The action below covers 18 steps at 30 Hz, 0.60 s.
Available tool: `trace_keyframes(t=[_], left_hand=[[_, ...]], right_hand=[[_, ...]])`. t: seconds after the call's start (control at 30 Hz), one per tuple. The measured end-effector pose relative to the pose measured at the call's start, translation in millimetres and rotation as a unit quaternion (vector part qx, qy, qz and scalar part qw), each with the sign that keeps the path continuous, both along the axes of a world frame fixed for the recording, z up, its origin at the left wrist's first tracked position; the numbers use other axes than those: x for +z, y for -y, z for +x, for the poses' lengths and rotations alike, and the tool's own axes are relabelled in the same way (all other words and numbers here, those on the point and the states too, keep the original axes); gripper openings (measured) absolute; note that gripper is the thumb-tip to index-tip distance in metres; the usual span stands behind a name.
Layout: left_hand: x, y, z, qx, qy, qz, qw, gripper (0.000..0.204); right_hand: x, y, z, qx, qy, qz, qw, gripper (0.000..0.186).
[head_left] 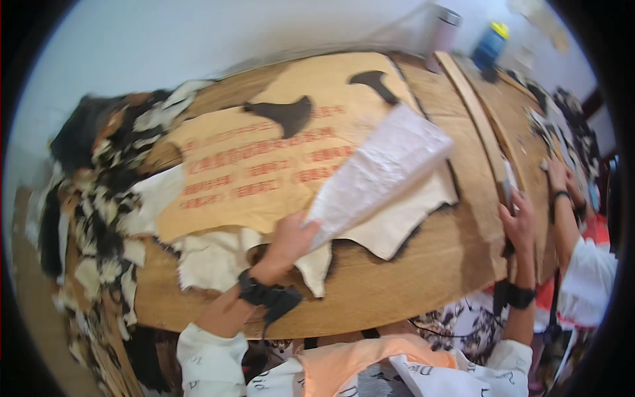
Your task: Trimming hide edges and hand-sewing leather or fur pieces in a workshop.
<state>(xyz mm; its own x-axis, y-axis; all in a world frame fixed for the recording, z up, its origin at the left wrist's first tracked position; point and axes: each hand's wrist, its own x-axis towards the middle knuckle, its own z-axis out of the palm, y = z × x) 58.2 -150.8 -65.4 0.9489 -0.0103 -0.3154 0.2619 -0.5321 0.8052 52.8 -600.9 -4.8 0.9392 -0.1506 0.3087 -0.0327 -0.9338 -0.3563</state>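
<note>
My left hand (290, 243) is closed on the narrow end of a whitish, slightly shiny folded sheet (383, 162), which slants up to the right. Beneath it lies a tan pattern sheet (245, 205) with red print, spread over cream hides (383, 233) with dark furry edges. Two dark curved pieces rest on the pattern: one dark piece (286, 116) near its middle and another dark piece (376, 86) at the far right. My right hand (519, 218) is closed around a slim greyish tool (507, 182) beside a long wooden strip (473, 102); its exact kind is unclear.
Black and white fur scraps (112, 145) pile along the left of the wooden table (370, 301). A pink flask (444, 33) and a blue bottle (491, 45) with a yellow lid stand at the back right. A co-worker's hands (561, 177) are at the far right.
</note>
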Motion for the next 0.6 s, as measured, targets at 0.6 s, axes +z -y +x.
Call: trace_keyframes(t=[0.6], left_hand=[[39.6, 35.0, -23.7, 0.166, 0.078, 0.237, 0.954, 0.025]], right_hand=[[30.5, -94.1, 105.5, 0.429, -0.032, 0.004, 0.903, 0.045]])
